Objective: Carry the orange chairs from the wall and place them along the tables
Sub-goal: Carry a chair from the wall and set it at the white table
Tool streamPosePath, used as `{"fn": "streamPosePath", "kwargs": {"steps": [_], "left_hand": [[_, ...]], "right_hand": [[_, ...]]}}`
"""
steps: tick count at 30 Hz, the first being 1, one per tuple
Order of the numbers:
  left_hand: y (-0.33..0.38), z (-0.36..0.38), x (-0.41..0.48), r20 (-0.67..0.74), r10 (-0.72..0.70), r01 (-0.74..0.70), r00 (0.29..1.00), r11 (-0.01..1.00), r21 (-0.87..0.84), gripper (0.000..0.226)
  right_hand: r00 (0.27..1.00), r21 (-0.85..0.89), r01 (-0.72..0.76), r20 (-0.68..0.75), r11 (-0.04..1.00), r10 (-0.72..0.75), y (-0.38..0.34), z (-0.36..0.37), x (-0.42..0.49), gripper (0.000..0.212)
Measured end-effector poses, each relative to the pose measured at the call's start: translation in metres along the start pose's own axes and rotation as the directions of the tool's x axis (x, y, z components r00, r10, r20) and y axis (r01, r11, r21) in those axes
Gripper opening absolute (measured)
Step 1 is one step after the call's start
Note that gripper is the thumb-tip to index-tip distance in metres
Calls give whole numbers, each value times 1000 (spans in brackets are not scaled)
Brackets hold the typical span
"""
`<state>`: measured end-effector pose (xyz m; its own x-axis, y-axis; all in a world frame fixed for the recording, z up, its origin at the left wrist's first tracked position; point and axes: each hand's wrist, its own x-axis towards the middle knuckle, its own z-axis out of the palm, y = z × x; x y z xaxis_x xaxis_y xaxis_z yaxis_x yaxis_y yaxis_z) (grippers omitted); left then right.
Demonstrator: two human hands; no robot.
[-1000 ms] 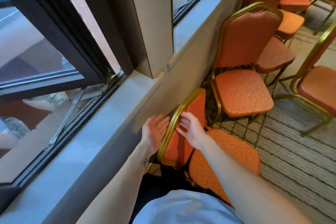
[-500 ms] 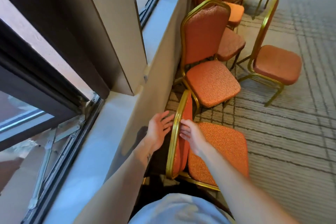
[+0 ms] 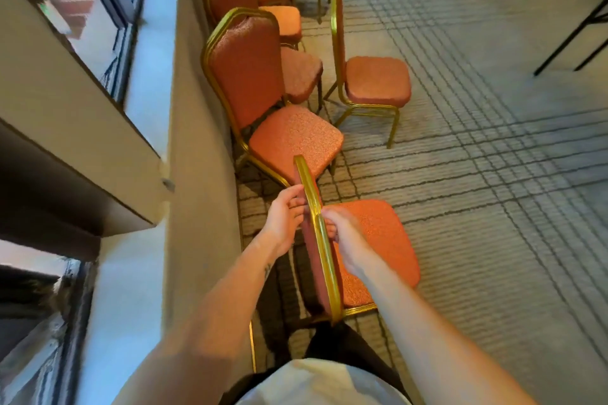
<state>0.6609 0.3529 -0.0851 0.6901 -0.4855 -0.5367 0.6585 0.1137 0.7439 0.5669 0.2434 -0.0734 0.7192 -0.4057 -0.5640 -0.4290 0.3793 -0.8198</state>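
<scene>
Several dark lines cross the grey carpet [image 3: 493,191] beside the beige wall [image 3: 197,158]. Orange chairs [image 3: 296,138] with gold frames stand along it. The nearest chair [image 3: 378,240], with a speckled seat and a gold-rimmed back seen edge-on, stands just off the wall. The left hand [image 3: 284,220] and right hand [image 3: 345,237] grip its back from either side.

Left, wall [image 3: 204,141] close by — orange chair [image 3: 296,138] ahead, open carpet [image 3: 493,207] rightward.
</scene>
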Motion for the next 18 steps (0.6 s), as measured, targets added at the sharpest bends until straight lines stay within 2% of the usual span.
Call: {"fn": "streamPosePath", "kwargs": {"steps": [3,6,8,10,12,14,16,18], "left_hand": [[1,23,7,6,62,-62,998,982,181,31],[4,48,17,84,189,-207,978,879,430,48],[2,64,28,204,321,-378,925,710,595,55],[1,83,42,327,399,-492,857,440,752,60],[7,107,52,400,424,-531,813,259,807,64],[9,135,65,519,389,-606,761,140,783,68],[4,160,78,622,302,-674,723,108,731,68],[-1,185,88,659,255,-700,707,124,703,67]], "right_hand": [[996,20,29,-86,999,-27,-9,-16,-1,18],[978,33,79,-195,996,-71,-22,-31,-3,22],[961,26,122,-252,992,-111,-29,-43,0,25],[944,23,168,-292,985,-154,-37,-58,4,26],[928,22,207,-320,978,-189,-50,-74,7,28],[917,-4,231,-332,973,-219,-58,-99,11,30],[900,-32,264,-350,964,-258,-65,-125,11,32],[872,-73,302,-381,950,-307,-72,-146,12,34]]}}
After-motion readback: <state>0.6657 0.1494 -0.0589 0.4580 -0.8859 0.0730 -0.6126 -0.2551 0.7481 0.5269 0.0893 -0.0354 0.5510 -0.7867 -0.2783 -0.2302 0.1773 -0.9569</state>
